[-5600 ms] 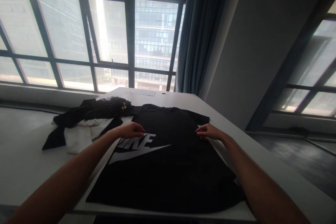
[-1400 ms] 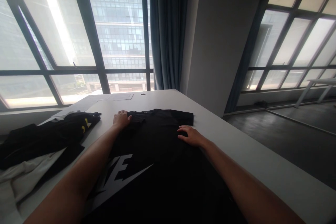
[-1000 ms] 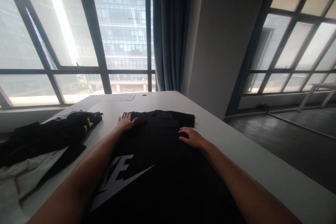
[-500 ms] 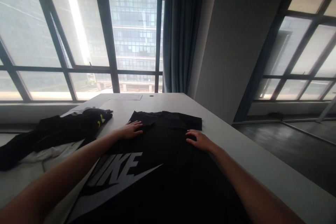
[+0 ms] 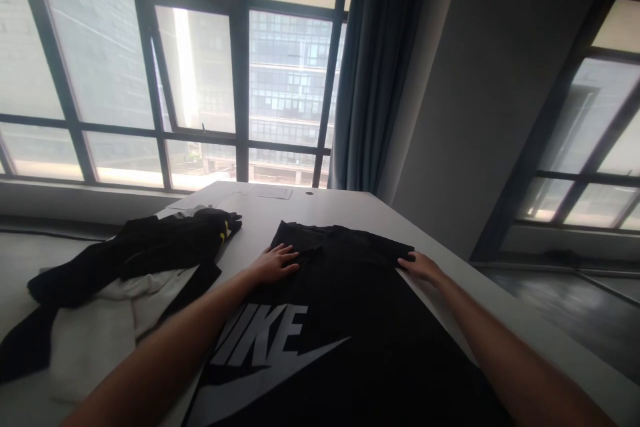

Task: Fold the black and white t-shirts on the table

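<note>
While your left hand (image 5: 274, 263) lies flat and open on the black Nike T-shirt (image 5: 350, 297), your right hand (image 5: 421, 266) has moved from the shirt's side to the end of the right-hand sleeve (image 5: 385, 245). It touches the cloth there, but I can't tell if it pinches. The shirt lies spread on the white table (image 5: 345, 205), beside the clothes pile (image 5: 155, 245). So now you seem busy with that sleeve.

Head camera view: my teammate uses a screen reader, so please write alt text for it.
A person's left hand rests on a black T-shirt with grey lettering, spread on a white table; the right hand is at the shirt's right sleeve. A clothes pile lies left, with windows beyond.
</note>
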`<state>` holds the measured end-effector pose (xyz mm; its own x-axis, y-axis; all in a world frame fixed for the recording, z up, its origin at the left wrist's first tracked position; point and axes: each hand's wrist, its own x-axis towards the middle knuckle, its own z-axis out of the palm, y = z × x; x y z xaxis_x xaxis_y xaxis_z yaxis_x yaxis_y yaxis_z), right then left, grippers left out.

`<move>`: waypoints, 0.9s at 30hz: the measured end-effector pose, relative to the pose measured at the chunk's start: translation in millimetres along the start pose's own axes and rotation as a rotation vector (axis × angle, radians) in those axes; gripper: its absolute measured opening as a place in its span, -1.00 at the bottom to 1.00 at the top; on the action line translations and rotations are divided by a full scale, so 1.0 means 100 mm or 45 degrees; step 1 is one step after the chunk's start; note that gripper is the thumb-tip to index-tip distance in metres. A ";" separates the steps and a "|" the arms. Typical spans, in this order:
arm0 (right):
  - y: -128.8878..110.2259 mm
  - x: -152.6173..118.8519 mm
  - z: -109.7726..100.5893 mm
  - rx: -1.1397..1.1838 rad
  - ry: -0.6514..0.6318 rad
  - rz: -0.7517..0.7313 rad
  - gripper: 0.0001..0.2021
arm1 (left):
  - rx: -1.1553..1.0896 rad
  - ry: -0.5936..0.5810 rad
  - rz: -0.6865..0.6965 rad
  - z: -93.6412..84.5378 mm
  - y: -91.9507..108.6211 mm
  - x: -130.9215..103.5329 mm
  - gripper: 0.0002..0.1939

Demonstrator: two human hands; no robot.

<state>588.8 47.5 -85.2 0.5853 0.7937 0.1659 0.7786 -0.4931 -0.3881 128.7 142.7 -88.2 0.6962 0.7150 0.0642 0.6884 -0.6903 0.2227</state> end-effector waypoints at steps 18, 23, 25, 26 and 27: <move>-1.61 -0.64 -0.11 0.152 -0.038 -0.860 -0.39 | -0.083 0.085 0.110 0.03 -0.06 -0.03 -0.44; -1.74 -1.05 0.07 -0.164 -0.320 -0.974 -0.28 | -0.042 0.240 0.151 -0.01 0.03 -0.09 -0.43; -1.70 -1.08 0.09 -0.301 -0.290 -0.933 -0.50 | -0.032 0.299 0.195 -0.04 0.07 -0.13 -0.51; -1.68 -1.08 0.09 -0.343 -0.282 -0.918 -0.59 | -0.022 0.315 0.210 -0.05 0.08 -0.14 -0.56; -1.67 -1.08 0.09 -0.371 -0.279 -0.916 -0.65 | -0.010 0.327 0.219 -0.06 0.09 -0.15 -0.60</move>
<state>394.1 47.5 -46.6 -0.1159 0.9890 0.0920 0.9932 0.1162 0.0028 123.4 126.0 -81.1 0.7273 0.5932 0.3452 0.5629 -0.8033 0.1945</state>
